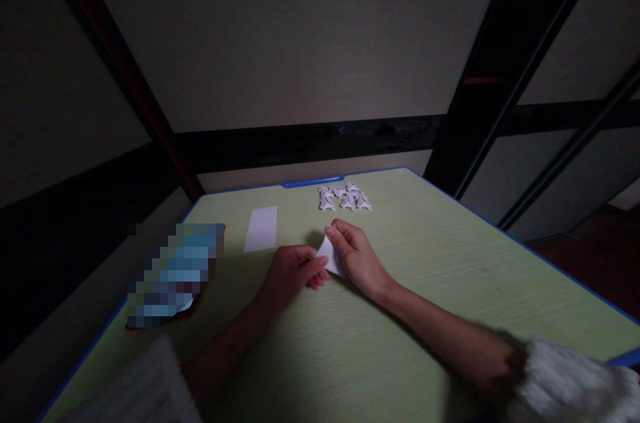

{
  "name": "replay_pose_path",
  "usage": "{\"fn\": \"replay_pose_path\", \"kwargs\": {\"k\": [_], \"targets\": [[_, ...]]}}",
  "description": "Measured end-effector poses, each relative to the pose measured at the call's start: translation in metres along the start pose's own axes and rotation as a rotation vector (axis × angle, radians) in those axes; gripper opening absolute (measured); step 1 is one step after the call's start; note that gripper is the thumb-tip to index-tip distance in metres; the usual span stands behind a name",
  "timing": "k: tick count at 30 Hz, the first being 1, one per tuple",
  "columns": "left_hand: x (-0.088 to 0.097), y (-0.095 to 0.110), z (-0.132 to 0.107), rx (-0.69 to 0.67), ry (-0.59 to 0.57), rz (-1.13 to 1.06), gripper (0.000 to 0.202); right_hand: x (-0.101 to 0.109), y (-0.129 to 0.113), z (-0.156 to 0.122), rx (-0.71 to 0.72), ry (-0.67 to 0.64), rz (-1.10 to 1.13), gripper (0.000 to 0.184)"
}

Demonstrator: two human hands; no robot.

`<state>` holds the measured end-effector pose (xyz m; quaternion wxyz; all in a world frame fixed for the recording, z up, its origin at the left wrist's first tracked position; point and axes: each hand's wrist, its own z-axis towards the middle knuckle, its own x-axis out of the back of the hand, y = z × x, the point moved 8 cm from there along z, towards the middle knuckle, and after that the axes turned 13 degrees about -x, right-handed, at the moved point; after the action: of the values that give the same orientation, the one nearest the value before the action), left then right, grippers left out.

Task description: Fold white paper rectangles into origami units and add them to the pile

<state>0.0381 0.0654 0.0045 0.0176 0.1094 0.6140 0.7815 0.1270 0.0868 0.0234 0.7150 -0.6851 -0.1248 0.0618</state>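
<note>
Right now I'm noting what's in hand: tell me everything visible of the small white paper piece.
The small white paper piece looks thin and plain, its left edge curving. Held tilted over the pale green tabletop, it is pinched by the left hand at its lower left and the right hand at its upper right. The hands hide its full outline; folds can't be told.

Much of a small white paper [335,263] disappears behind the right-hand grip [361,257] and the thumb of the left-hand grip [290,273], leaving its full outline unseen. To the left of that paper, coarse pixel blocks mask the face of a flat object [187,269], while beyond it lie folded white pieces [351,188], overlapping and too small for single creases to show. Nearer than the paper, the frame's lower edge crops the desk [450,243] and both fuzzy sleeves [575,376].
</note>
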Motion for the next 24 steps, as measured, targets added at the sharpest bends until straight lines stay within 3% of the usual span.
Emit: {"fn": "replay_pose_path", "kwargs": {"k": [3, 8, 13, 21, 24], "targets": [[0.002, 0.000, -0.001, 0.019, 0.038, -0.016, 0.021, -0.001, 0.000, 0.003, 0.002, -0.012, -0.020, 0.031], [0.013, -0.004, -0.003, 0.069, 0.162, -0.091, 0.018, -0.013, 0.007, 0.007, -0.052, -0.198, 0.067, 0.028], [0.010, -0.009, -0.003, 0.105, 0.159, -0.176, 0.016, -0.008, 0.008, 0.007, -0.061, -0.136, -0.054, 0.030], [0.023, -0.008, -0.004, 0.094, 0.295, -0.224, 0.015, -0.019, 0.014, 0.009, -0.107, -0.294, 0.055, 0.032], [0.025, -0.009, -0.004, 0.095, 0.309, -0.238, 0.015, -0.021, 0.014, 0.007, -0.113, -0.309, -0.011, 0.033]]}}
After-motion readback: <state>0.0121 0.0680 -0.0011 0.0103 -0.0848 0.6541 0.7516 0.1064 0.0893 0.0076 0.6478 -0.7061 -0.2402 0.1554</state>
